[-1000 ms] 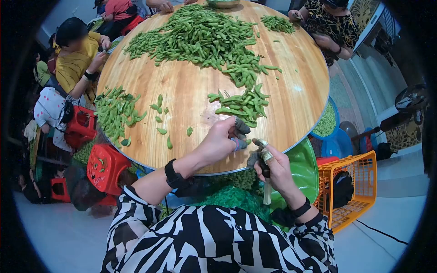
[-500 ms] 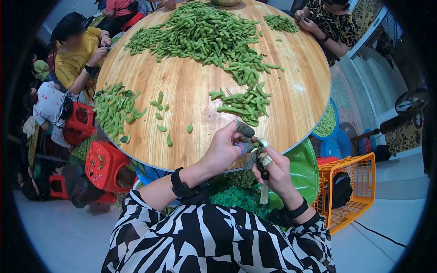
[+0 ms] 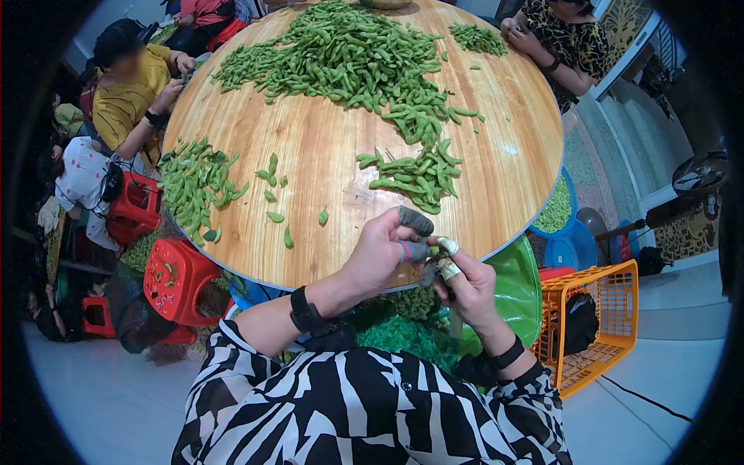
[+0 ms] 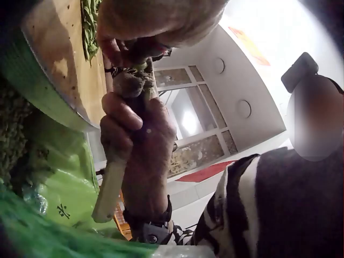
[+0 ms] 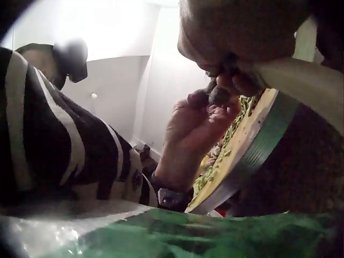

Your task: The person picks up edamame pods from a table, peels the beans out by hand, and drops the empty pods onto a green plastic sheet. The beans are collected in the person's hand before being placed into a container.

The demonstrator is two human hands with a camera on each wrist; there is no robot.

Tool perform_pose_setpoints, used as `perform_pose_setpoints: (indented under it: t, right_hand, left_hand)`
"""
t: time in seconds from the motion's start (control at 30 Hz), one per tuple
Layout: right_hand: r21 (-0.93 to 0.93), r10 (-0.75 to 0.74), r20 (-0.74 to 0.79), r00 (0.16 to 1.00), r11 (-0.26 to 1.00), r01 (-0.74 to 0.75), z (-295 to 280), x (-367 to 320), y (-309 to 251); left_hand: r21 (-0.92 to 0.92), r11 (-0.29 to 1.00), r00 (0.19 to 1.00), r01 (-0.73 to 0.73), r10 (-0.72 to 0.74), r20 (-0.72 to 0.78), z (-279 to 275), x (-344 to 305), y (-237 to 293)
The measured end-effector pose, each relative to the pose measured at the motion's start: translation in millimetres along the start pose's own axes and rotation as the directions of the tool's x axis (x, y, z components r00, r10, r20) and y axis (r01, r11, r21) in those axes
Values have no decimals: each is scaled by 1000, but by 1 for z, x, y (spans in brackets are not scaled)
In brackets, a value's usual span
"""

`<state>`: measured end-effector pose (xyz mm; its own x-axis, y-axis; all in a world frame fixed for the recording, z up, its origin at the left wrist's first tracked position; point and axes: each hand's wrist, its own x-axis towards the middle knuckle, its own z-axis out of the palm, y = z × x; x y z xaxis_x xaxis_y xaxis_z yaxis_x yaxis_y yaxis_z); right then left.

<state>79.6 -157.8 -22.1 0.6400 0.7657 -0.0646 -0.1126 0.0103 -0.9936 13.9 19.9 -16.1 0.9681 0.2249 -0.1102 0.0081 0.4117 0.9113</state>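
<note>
At the near edge of the table my hands meet, fingertips close together. My left hand (image 3: 380,252) wears grey covers on thumb and forefinger and pinches a small green edamame pod (image 3: 436,250), mostly hidden by the fingers. My right hand (image 3: 471,287), with pale wrapping on its thumb and finger, grips a tool with a pale, flat handle (image 4: 110,191). That handle sticks out below the fist; the tool's working end is hidden between the hands. A loose group of edamame pods (image 3: 422,178) lies just beyond them.
A large heap of pods (image 3: 341,62) covers the far part of the round wooden table (image 3: 310,155). More pods (image 3: 198,182) lie at left. A green bag (image 3: 511,287) and an orange crate (image 3: 593,325) stand at right. Other people sit around the table.
My left hand has lifted slightly from near the tabletop to meet the right. The right hand has turned over the pod, its thumb now close to the left fingertips.
</note>
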Motion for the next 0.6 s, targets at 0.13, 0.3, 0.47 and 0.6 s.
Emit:
perform_pose_setpoints:
  t: [0.13, 0.3, 0.47, 0.6]
  right_hand:
    - [-448, -382, 141, 913, 798, 403, -12, 3, 13]
    - [-371, -205, 92, 974, 901, 225, -9, -7, 0]
    - [-319, -125, 24, 992, 939, 126, -13, -8, 2]
    - [-277, -40, -2, 999, 960, 38, -17, -9, -4]
  left_hand:
    - [-220, 942, 965, 254, -231, 125, -4, 0, -3]
    - [-2, 974, 973, 227, -227, 47, 12, -2, -13]
    - [782, 512, 931, -355, 267, 248, -15, -6, 6]
    - [917, -48, 846, -395, 370, 384, -80, -13, 17]
